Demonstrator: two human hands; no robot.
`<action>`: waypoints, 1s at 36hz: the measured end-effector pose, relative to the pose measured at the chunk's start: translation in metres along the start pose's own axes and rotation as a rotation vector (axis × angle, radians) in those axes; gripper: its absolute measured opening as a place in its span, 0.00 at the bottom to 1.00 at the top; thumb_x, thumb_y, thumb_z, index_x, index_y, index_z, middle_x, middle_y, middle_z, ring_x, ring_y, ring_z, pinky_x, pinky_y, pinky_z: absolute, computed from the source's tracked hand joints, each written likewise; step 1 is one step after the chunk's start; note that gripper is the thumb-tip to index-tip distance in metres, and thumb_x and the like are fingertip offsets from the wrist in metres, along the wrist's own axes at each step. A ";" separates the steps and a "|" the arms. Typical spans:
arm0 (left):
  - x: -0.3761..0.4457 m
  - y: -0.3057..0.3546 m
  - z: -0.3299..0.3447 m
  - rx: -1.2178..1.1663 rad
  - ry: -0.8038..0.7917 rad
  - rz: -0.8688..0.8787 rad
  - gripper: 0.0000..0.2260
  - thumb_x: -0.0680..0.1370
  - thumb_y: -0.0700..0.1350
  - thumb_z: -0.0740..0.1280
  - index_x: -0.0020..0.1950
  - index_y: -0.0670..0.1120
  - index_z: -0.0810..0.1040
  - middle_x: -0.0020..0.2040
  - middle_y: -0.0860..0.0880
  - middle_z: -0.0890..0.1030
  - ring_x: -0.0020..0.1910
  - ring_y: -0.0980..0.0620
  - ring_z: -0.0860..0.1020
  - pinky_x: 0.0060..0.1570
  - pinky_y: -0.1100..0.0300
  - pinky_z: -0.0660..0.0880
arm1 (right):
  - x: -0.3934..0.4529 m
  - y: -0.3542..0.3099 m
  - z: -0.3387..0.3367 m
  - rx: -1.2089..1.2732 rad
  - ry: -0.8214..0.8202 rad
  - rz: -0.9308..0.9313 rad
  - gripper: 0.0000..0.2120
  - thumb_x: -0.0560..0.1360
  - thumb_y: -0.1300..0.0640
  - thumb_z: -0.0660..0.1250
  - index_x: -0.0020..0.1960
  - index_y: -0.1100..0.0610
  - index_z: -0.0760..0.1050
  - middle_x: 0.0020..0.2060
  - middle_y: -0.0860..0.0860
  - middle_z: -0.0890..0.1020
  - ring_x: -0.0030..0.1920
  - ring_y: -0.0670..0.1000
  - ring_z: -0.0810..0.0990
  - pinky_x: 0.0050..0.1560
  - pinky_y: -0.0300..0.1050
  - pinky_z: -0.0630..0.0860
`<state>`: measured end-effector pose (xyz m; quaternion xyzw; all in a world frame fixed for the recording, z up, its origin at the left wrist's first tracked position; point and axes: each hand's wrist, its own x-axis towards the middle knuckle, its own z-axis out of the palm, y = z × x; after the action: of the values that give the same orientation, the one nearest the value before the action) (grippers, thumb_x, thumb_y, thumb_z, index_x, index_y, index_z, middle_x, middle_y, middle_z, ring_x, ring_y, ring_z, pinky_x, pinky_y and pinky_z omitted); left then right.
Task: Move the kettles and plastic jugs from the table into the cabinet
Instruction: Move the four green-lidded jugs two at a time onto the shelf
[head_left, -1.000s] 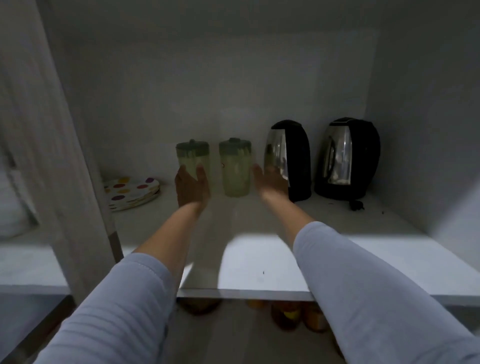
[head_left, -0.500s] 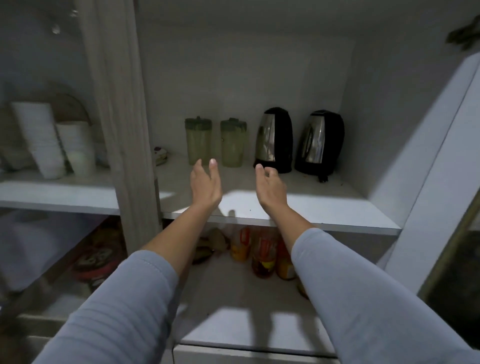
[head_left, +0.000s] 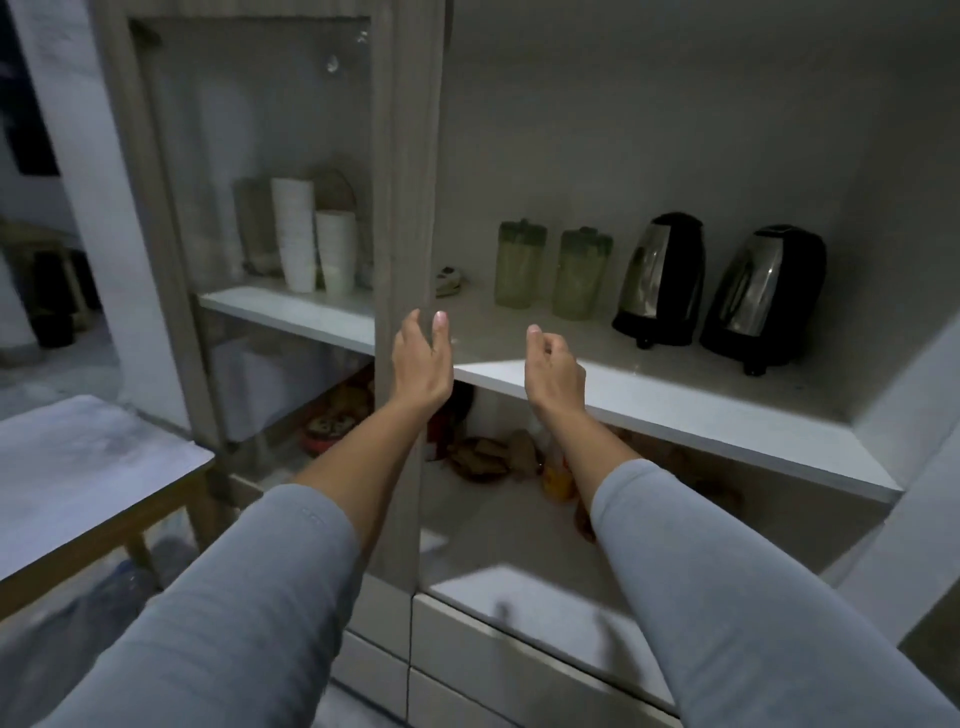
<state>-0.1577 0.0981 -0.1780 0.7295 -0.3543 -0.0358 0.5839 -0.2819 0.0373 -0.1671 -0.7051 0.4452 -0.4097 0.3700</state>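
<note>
- Our left hand (head_left: 422, 358) hangs in the air in front of the cabinet's wooden upright (head_left: 410, 208), fingers loosely spread and holding nothing.
- Our right hand (head_left: 553, 366) hangs beside it, just before the front edge of the shelf (head_left: 675, 410), fingers lightly curled inward and likewise released, with nothing in them.
- Both forearms are bare up to pale blue-grey sleeves (head_left: 727, 571) that fill the lower part of the view.
- On the shelf beyond our hands stand two plastic jugs (head_left: 519, 265), pale green with darker green lids, upright and just beside one another; neither hand touches them.
- To their right, on the same shelf, stand two kettles (head_left: 662, 280), black with shiny steel sides, upright and close together, the far-right one (head_left: 763, 296) near the cabinet's side wall.
- A small object (head_left: 449, 280) lies on the shelf left of the jugs, next to the upright; we cannot tell what it is.
- Behind the glass door (head_left: 260, 156) on the left, stacks of white cups (head_left: 311, 244) stand on a shelf at the same level.
- On the shelf below we see bottles and other goods (head_left: 488, 457), too dim to name.
- White drawer fronts (head_left: 493, 649) run beneath that.
- The tabletop (head_left: 88, 467), pale with a wooden edge, sits at lower left, well apart from the jugs and kettles.
</note>
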 end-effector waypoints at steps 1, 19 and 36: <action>-0.003 -0.004 -0.008 0.013 0.014 -0.004 0.27 0.82 0.56 0.50 0.77 0.41 0.58 0.75 0.41 0.64 0.74 0.43 0.64 0.73 0.50 0.60 | -0.004 -0.001 0.005 0.009 -0.021 -0.003 0.25 0.81 0.42 0.51 0.69 0.57 0.69 0.64 0.55 0.76 0.63 0.56 0.73 0.59 0.45 0.67; -0.016 -0.116 -0.230 0.214 0.434 -0.281 0.27 0.82 0.57 0.49 0.77 0.43 0.57 0.76 0.42 0.63 0.74 0.42 0.63 0.72 0.48 0.61 | -0.090 -0.062 0.182 0.073 -0.442 -0.101 0.23 0.81 0.43 0.50 0.60 0.59 0.73 0.56 0.57 0.78 0.58 0.58 0.74 0.53 0.45 0.64; 0.010 -0.242 -0.470 0.258 0.787 -0.540 0.26 0.82 0.55 0.51 0.74 0.39 0.61 0.72 0.38 0.67 0.70 0.38 0.67 0.66 0.49 0.65 | -0.166 -0.163 0.420 0.105 -0.703 -0.196 0.24 0.81 0.43 0.50 0.62 0.59 0.72 0.59 0.56 0.77 0.57 0.56 0.75 0.52 0.45 0.67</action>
<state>0.1842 0.4971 -0.2387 0.8196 0.0935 0.1366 0.5484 0.1077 0.3116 -0.2285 -0.8221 0.1997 -0.1982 0.4949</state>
